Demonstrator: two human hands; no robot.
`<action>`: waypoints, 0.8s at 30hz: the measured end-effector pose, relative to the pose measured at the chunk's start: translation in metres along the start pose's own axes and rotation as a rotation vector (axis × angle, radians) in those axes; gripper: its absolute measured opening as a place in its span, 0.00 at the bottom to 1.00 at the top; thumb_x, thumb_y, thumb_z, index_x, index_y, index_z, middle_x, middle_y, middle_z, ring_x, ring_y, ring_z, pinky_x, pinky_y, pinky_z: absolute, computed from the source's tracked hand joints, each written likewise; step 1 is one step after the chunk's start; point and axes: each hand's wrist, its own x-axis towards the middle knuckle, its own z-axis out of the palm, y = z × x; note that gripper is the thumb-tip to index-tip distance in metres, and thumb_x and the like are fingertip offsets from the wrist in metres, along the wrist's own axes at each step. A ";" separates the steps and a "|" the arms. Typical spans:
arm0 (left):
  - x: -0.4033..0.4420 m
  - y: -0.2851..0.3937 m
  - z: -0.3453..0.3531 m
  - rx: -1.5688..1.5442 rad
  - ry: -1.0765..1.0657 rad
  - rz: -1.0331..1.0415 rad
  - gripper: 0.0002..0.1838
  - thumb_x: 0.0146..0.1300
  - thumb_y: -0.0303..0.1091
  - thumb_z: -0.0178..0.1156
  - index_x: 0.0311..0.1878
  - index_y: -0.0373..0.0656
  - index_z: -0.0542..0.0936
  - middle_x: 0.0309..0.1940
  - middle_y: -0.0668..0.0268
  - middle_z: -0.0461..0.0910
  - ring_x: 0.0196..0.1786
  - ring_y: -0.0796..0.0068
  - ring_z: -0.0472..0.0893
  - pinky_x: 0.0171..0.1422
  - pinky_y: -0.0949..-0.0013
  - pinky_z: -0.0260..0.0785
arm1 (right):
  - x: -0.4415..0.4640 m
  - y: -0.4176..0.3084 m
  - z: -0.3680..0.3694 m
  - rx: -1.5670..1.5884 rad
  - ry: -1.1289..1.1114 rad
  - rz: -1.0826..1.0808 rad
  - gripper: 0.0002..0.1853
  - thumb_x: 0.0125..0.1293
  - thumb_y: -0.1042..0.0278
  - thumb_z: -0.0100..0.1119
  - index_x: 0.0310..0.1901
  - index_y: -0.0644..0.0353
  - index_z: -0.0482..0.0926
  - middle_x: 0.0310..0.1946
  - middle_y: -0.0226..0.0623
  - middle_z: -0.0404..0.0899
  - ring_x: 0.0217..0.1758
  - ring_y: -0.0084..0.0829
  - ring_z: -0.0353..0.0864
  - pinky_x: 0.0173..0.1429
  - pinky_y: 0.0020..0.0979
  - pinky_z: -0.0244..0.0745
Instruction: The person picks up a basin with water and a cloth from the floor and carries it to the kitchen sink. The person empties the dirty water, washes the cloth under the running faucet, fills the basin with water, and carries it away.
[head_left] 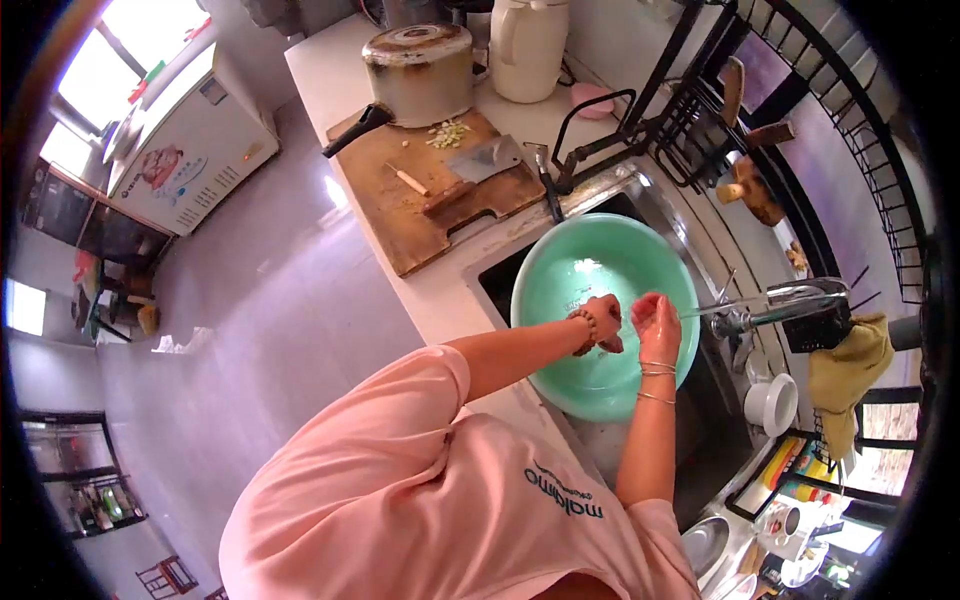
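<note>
Both hands are over a mint-green basin (560, 270) that stands in the metal sink. My left hand (604, 318), with a beaded bracelet at the wrist, is bent down over its middle. The fingers look curled in, and I see nothing held. Close beside it my right hand (657, 325) is raised, wet, with its fingers slightly curved and nothing visible in it. Thin bangles circle that wrist. A stream of water from the faucet (800, 300) reaches my right hand. Some water shows in the basin.
Left of the sink lies a wooden cutting board (400, 215) with a cleaver (485, 160), a small wooden-handled tool (410, 180) and chopped pale pieces (449, 133). Behind are a pot (418, 80) and a cream jug (528, 50). A black rack (690, 130), cloth (848, 380) and white mug (770, 403) stand right.
</note>
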 end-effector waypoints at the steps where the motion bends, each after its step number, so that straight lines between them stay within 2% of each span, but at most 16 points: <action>1: 0.006 0.001 0.003 0.022 0.021 0.095 0.13 0.36 0.33 0.57 0.28 0.40 0.70 0.25 0.60 0.74 0.26 0.70 0.74 0.31 0.70 0.68 | 0.000 -0.001 0.000 -0.036 -0.006 -0.024 0.12 0.57 0.60 0.47 0.33 0.60 0.70 0.28 0.32 0.72 0.30 0.22 0.70 0.36 0.23 0.67; 2: 0.013 0.004 0.008 0.020 0.023 0.095 0.13 0.36 0.33 0.57 0.28 0.40 0.70 0.25 0.60 0.74 0.26 0.70 0.74 0.31 0.70 0.68 | 0.001 -0.002 -0.002 -0.038 -0.007 -0.025 0.12 0.57 0.60 0.47 0.33 0.60 0.70 0.28 0.32 0.72 0.30 0.22 0.70 0.36 0.23 0.67; 5: 0.009 0.046 -0.012 -0.223 0.068 0.054 0.11 0.41 0.32 0.55 0.29 0.40 0.70 0.25 0.59 0.74 0.28 0.66 0.74 0.31 0.69 0.67 | 0.013 0.014 -0.024 -0.651 -0.013 -0.297 0.16 0.58 0.59 0.46 0.38 0.65 0.71 0.34 0.34 0.71 0.39 0.24 0.69 0.44 0.24 0.64; 9: 0.003 0.078 -0.031 -0.227 0.104 -0.133 0.10 0.42 0.32 0.55 0.28 0.40 0.69 0.24 0.59 0.73 0.30 0.70 0.73 0.35 0.71 0.66 | 0.004 0.015 -0.026 -0.465 -0.009 -0.181 0.17 0.56 0.60 0.49 0.40 0.65 0.70 0.37 0.35 0.71 0.39 0.25 0.68 0.43 0.25 0.64; 10: 0.010 0.069 -0.025 -0.421 0.152 0.011 0.09 0.43 0.33 0.55 0.28 0.41 0.69 0.24 0.60 0.73 0.30 0.72 0.73 0.35 0.70 0.66 | -0.003 0.014 -0.026 -0.471 0.015 -0.175 0.17 0.56 0.60 0.49 0.40 0.65 0.70 0.37 0.35 0.71 0.39 0.25 0.68 0.43 0.25 0.64; 11: 0.020 0.062 -0.021 -0.621 0.035 -0.145 0.08 0.43 0.32 0.55 0.28 0.42 0.69 0.24 0.61 0.74 0.30 0.73 0.73 0.35 0.70 0.67 | -0.008 0.016 -0.022 -0.507 -0.018 -0.140 0.16 0.54 0.61 0.50 0.41 0.64 0.69 0.38 0.35 0.71 0.38 0.25 0.69 0.42 0.25 0.65; 12: 0.016 0.071 -0.030 -0.523 0.042 -0.091 0.08 0.42 0.31 0.56 0.27 0.42 0.69 0.23 0.60 0.74 0.28 0.73 0.73 0.33 0.69 0.67 | -0.012 0.015 -0.021 -0.542 -0.044 -0.101 0.16 0.53 0.63 0.52 0.42 0.64 0.69 0.39 0.35 0.71 0.38 0.25 0.69 0.42 0.25 0.65; 13: 0.031 0.058 -0.018 -0.301 0.159 -0.036 0.07 0.42 0.31 0.56 0.25 0.41 0.70 0.22 0.60 0.74 0.26 0.74 0.73 0.31 0.69 0.67 | -0.007 0.022 -0.031 -0.764 -0.061 -0.251 0.16 0.52 0.63 0.53 0.41 0.63 0.70 0.38 0.35 0.72 0.36 0.25 0.70 0.39 0.25 0.66; 14: 0.018 0.075 -0.031 -0.421 0.135 -0.041 0.07 0.43 0.31 0.56 0.24 0.39 0.71 0.21 0.62 0.74 0.26 0.74 0.73 0.30 0.70 0.67 | -0.003 0.029 -0.042 -0.992 -0.085 -0.391 0.17 0.50 0.64 0.55 0.41 0.63 0.70 0.37 0.35 0.73 0.34 0.24 0.71 0.37 0.26 0.67; 15: 0.015 0.078 -0.035 -0.721 0.073 -0.100 0.08 0.43 0.32 0.57 0.24 0.38 0.71 0.21 0.63 0.74 0.25 0.75 0.73 0.29 0.72 0.66 | -0.003 0.027 -0.045 -1.004 -0.048 -0.374 0.17 0.50 0.64 0.55 0.41 0.63 0.70 0.37 0.35 0.73 0.34 0.24 0.71 0.37 0.26 0.67; 16: 0.023 0.071 -0.029 -0.569 0.167 -0.044 0.08 0.46 0.34 0.57 0.25 0.41 0.70 0.20 0.68 0.72 0.24 0.78 0.70 0.26 0.73 0.65 | -0.001 0.027 -0.045 -0.900 -0.009 -0.325 0.16 0.50 0.64 0.56 0.39 0.62 0.71 0.34 0.36 0.74 0.32 0.24 0.72 0.36 0.26 0.67; 17: 0.040 0.052 -0.018 -0.774 0.074 -0.075 0.07 0.46 0.34 0.56 0.26 0.44 0.70 0.23 0.69 0.71 0.27 0.78 0.71 0.28 0.74 0.65 | 0.002 0.025 -0.046 -0.793 0.023 -0.282 0.15 0.49 0.63 0.56 0.38 0.62 0.72 0.31 0.36 0.75 0.30 0.24 0.72 0.34 0.27 0.67; 20: 0.023 0.061 -0.034 -0.956 0.019 -0.210 0.08 0.47 0.34 0.57 0.29 0.46 0.69 0.26 0.70 0.70 0.30 0.79 0.70 0.33 0.73 0.65 | 0.031 0.039 -0.083 -0.676 0.207 -0.293 0.15 0.47 0.62 0.58 0.35 0.63 0.73 0.27 0.37 0.75 0.30 0.23 0.72 0.35 0.27 0.67; 21: 0.021 0.054 -0.032 -0.968 0.007 -0.273 0.09 0.48 0.37 0.56 0.30 0.46 0.69 0.26 0.72 0.69 0.33 0.80 0.69 0.37 0.72 0.63 | 0.037 0.036 -0.081 -0.538 0.187 -0.377 0.16 0.47 0.61 0.58 0.34 0.64 0.73 0.27 0.36 0.75 0.30 0.22 0.71 0.37 0.25 0.66; 22: 0.017 0.051 -0.033 -0.964 0.003 -0.276 0.09 0.48 0.37 0.56 0.30 0.46 0.69 0.26 0.72 0.69 0.33 0.80 0.69 0.37 0.72 0.63 | 0.032 0.026 -0.072 -0.535 0.192 -0.375 0.16 0.47 0.61 0.58 0.34 0.64 0.73 0.27 0.36 0.75 0.30 0.22 0.71 0.37 0.25 0.66; 24: 0.009 0.045 -0.033 -1.001 -0.059 -0.463 0.11 0.50 0.41 0.55 0.33 0.47 0.69 0.29 0.72 0.68 0.36 0.79 0.68 0.39 0.70 0.63 | 0.025 0.009 -0.058 -0.712 0.220 -0.276 0.15 0.49 0.59 0.56 0.32 0.64 0.73 0.27 0.34 0.75 0.29 0.22 0.71 0.36 0.25 0.66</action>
